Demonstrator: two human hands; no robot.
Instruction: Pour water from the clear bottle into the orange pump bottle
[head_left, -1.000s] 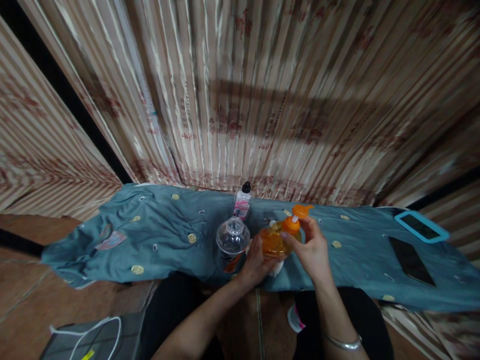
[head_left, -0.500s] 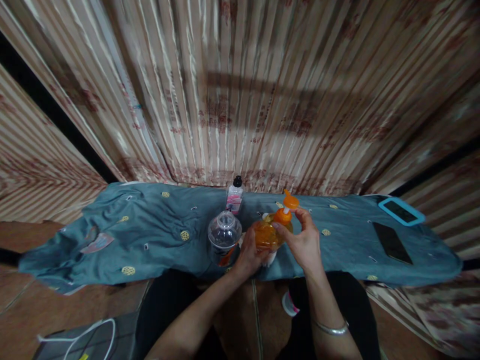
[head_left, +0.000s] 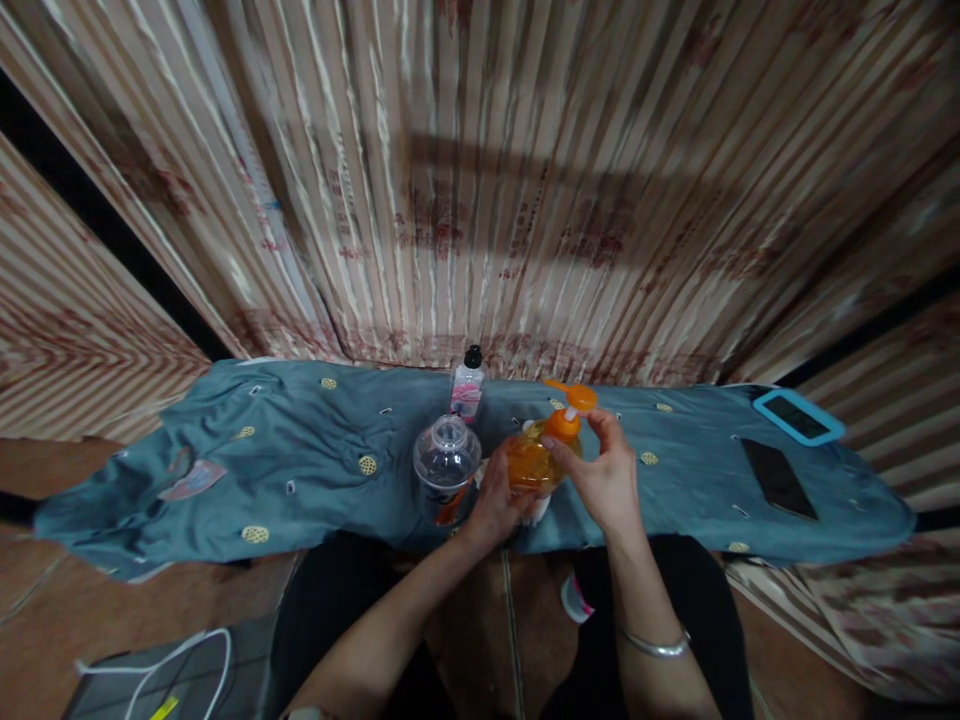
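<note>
A pump bottle (head_left: 529, 462) of amber liquid, topped by an orange pump head (head_left: 580, 398), is tilted above the cloth in front of me. My left hand (head_left: 496, 505) wraps round its lower body. At the neck, my right hand (head_left: 604, 470) has its thumb against the orange collar and its fingers by the pump head. The spout points left. Just left of my left hand stands a clear plastic cup with a domed lid (head_left: 448, 465). Behind the cup is a small clear bottle (head_left: 467, 388) with a black cap and pink print. Something white beneath the pump bottle is mostly hidden.
A blue-green cloth (head_left: 315, 430) covers the long narrow surface. At the right lie a dark phone (head_left: 778, 478) and a blue-framed tablet (head_left: 799, 416). A striped curtain (head_left: 465, 200) hangs behind. Below are a white-and-pink container (head_left: 576, 600) and a white cable (head_left: 225, 660).
The pump head's spout has swung round from pointing away to pointing left. Both hands stay on the bottle. The whole view has shifted slightly.
</note>
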